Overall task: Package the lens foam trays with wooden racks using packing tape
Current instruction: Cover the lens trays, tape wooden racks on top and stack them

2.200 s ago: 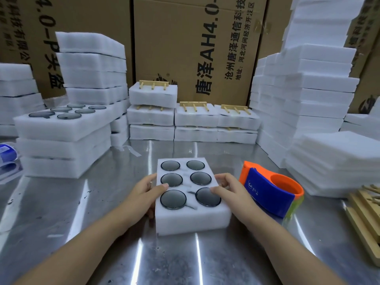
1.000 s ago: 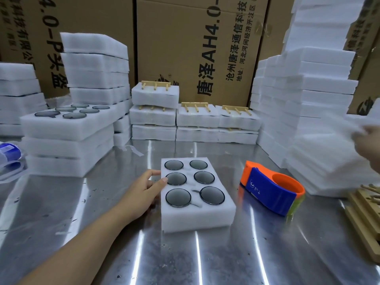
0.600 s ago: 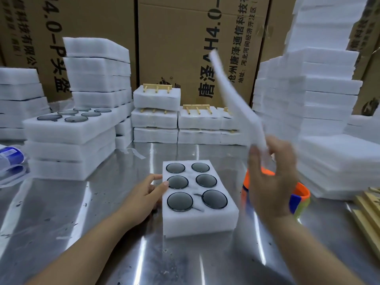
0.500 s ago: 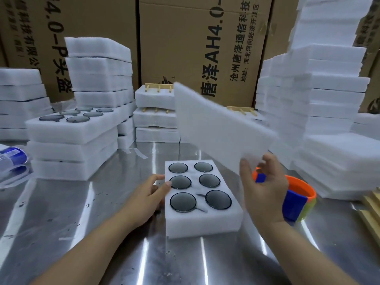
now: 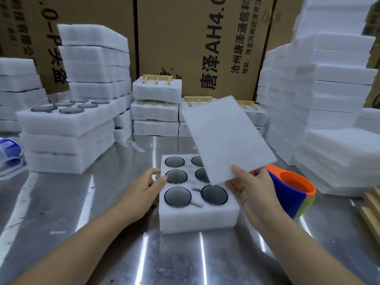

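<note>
A white foam tray point(image 5: 197, 214) with several dark round lenses sits on the steel table in front of me. My left hand point(image 5: 141, 194) rests against the tray's left side, fingers fairly straight. My right hand point(image 5: 253, 188) pinches the near edge of a thin white foam sheet point(image 5: 226, 138), held tilted above the tray's right half and hiding part of two lenses. An orange and blue tape dispenser point(image 5: 287, 194) lies just right of the tray, partly behind my right hand. Light wooden racks point(image 5: 370, 208) lie at the right edge.
Stacks of white foam trays point(image 5: 67, 128) stand at the left and tall foam piles point(image 5: 333, 99) at the right. Packed trays topped with wooden racks point(image 5: 157, 89) line the back, before cardboard boxes point(image 5: 205, 44). A blue-labelled plastic item point(image 5: 8, 149) lies far left.
My right hand left the tray, reached to the foam pile at the right, took a thin sheet and swung it over the tray, lowering it. My left hand stayed at the tray's side.
</note>
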